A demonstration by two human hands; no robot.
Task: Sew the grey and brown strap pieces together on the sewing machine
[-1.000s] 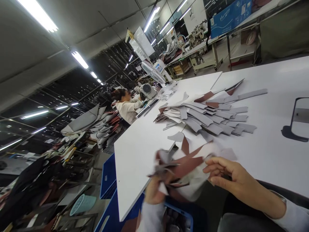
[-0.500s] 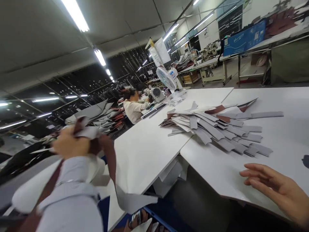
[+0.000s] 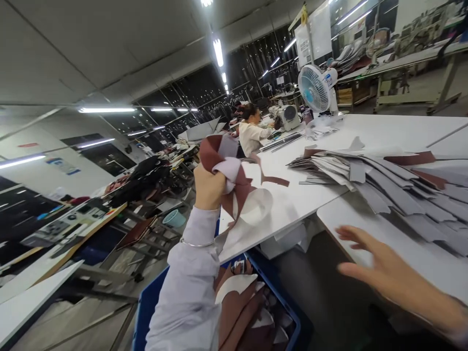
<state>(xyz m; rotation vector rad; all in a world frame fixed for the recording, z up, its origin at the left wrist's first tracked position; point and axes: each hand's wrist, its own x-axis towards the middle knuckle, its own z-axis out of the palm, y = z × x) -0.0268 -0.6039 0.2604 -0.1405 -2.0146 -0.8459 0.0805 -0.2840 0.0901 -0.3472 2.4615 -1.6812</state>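
My left hand [image 3: 209, 187] is raised near the middle, closed round a bunch of curling brown and white strips [image 3: 234, 173] whose loose ends hang over the table's left edge. My right hand [image 3: 376, 258] is held over the near edge of the white table [image 3: 395, 239], fingers spread, with nothing in it. Beyond it lies a fanned pile of grey strips [image 3: 398, 183] with a few brown ones among them. Below my left forearm stands a blue crate [image 3: 298, 319] with brown and white pieces in it.
A person [image 3: 250, 131] sits at a sewing machine [image 3: 287, 117] beyond the table. A white fan [image 3: 316, 90] stands on the table's far part. At the left are a workbench [image 3: 84, 229], a stool [image 3: 139, 231] and a light-blue bucket [image 3: 174, 218].
The view has swung left, bringing the crate and left benches into sight. My left hand has moved in from the left, carrying the strips higher. My right hand is still open.
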